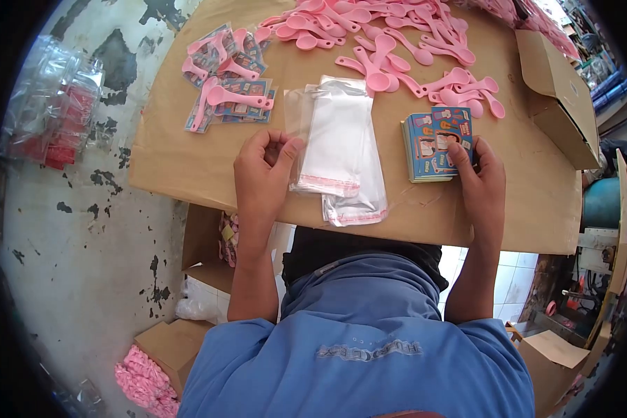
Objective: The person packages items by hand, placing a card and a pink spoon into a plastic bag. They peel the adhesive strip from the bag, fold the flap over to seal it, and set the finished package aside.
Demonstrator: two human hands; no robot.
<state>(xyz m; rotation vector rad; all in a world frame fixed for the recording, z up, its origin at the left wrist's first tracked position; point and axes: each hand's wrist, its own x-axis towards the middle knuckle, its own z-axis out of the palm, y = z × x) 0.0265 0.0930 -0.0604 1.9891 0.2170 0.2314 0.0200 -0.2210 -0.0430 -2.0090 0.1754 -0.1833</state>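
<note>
Pinching a clear bag [298, 111] with the left hand [265, 167] — the right hand [482, 182] is gripping a card [447, 124] on its stack [419, 157] — while finished-looking packets [249, 88] are lying leftward, many loose spoons [379, 64] unbagged beyond.

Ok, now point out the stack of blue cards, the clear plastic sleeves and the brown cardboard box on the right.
Blue card stack [422, 152]: head view, printed face.
Clear plastic sleeves [334, 139]: head view, middle of the top sleeve.
Brown cardboard box [564, 125]: head view, side panel.
</note>
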